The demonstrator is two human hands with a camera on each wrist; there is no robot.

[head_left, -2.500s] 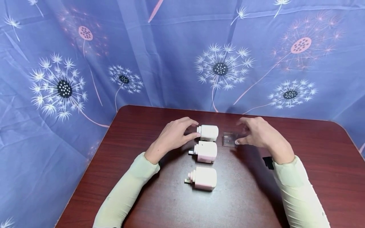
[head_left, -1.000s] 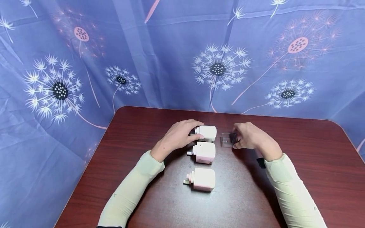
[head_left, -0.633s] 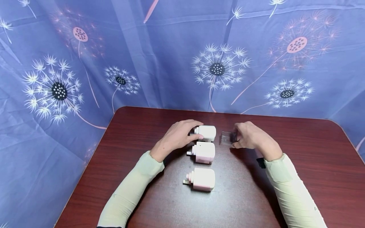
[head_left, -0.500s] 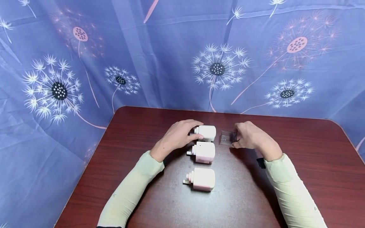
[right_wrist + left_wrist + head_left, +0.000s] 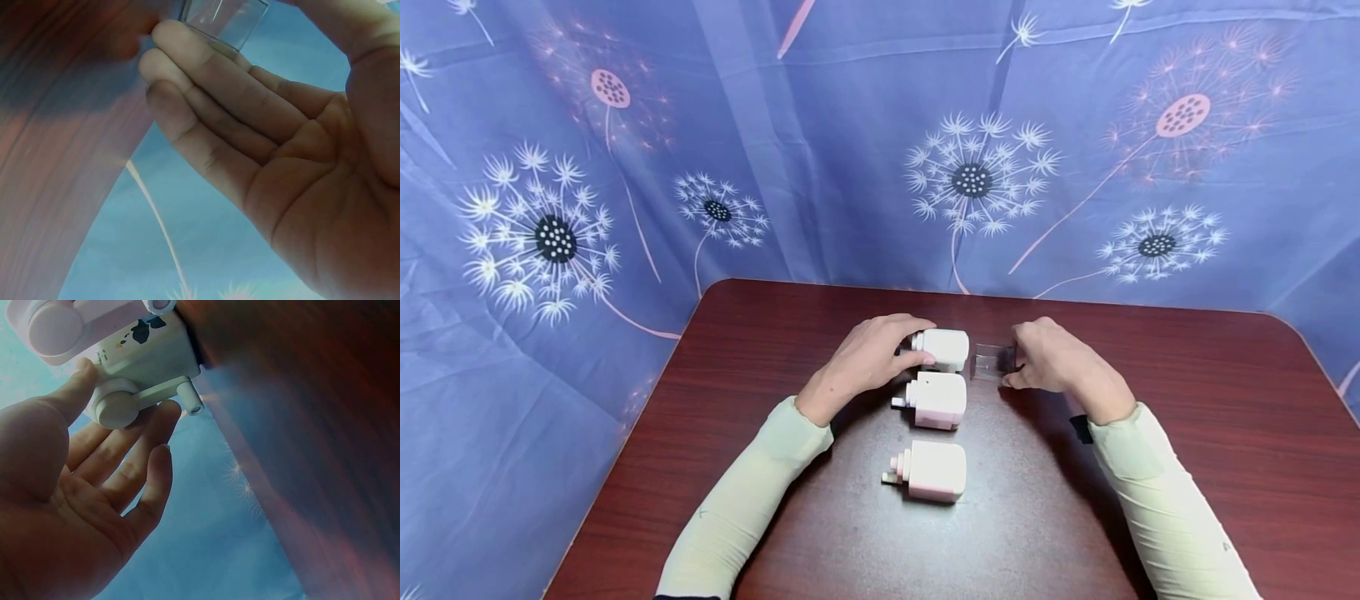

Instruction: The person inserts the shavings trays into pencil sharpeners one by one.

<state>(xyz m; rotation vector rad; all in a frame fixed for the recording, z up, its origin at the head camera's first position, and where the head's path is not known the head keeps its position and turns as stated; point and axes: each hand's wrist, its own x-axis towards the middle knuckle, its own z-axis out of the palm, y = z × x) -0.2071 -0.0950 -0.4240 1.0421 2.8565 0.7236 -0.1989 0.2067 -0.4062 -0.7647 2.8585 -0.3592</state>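
A white hand-crank pencil sharpener [image 5: 947, 348] lies farthest back in a column of similar ones, its crank end facing left. My left hand [image 5: 868, 354] holds it there, thumb on the near side and fingers on the far side. In the left wrist view the sharpener [image 5: 159, 359] shows a dark printed picture and its crank arm, beside my left hand [image 5: 81, 469]. My right hand [image 5: 1052, 358] pinches a small clear plastic box [image 5: 990, 361], its left end close to the sharpener's right end. In the right wrist view the clear box [image 5: 228, 22] sits beyond the fingers of my right hand [image 5: 269, 144].
Two pinkish-white crank sharpeners, a middle one [image 5: 942, 400] and a nearer one [image 5: 937, 472], lie toward me on the dark red wooden table [image 5: 820, 533]. A blue dandelion-print cloth [image 5: 850, 167] hangs right behind the table's back edge.
My left hand has moved right onto the white sharpener. My right hand has closed on the clear box and brought it left, nearer the sharpener. The other two sharpeners stay in place.
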